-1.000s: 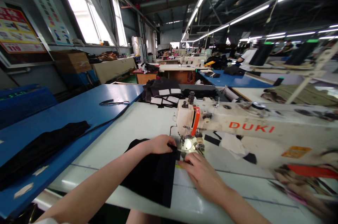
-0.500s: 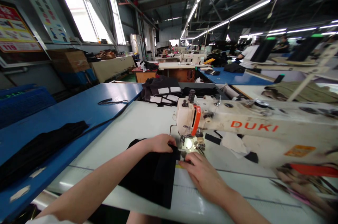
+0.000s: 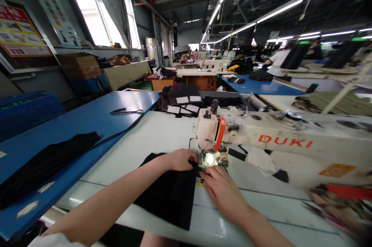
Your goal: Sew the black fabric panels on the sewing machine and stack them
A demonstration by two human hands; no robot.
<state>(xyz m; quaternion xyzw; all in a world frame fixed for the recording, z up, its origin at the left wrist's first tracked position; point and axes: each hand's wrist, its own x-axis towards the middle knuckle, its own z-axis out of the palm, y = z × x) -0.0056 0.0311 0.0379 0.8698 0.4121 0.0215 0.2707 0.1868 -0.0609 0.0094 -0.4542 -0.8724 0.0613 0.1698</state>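
A black fabric piece [image 3: 171,196] lies on the pale sewing table, its near corner reaching towards the table's front edge. My left hand [image 3: 181,159] is closed on its upper edge, fingers curled over the cloth just left of the needle area. Close by, my right hand [image 3: 225,190] has its fingers drawn together at the fabric's upper right corner, in front of the presser foot; the fingertips are partly hidden. The sewing machine [image 3: 212,130] stands right behind both hands, its lamp lighting the metal needle plate [image 3: 208,159].
Left of the sewing table is a blue table [image 3: 116,101] bearing a long black cloth [image 3: 49,163] and a thin strap. Dark folded pieces with white labels [image 3: 183,100] are piled behind the machine. Scissors [image 3: 316,210] lie at right, and white scraps [image 3: 261,161] lie under the machine arm.
The view has shifted slightly, so everything sits a little further right. Both hands stay at the fabric's upper edge, with little visible movement of the cloth.
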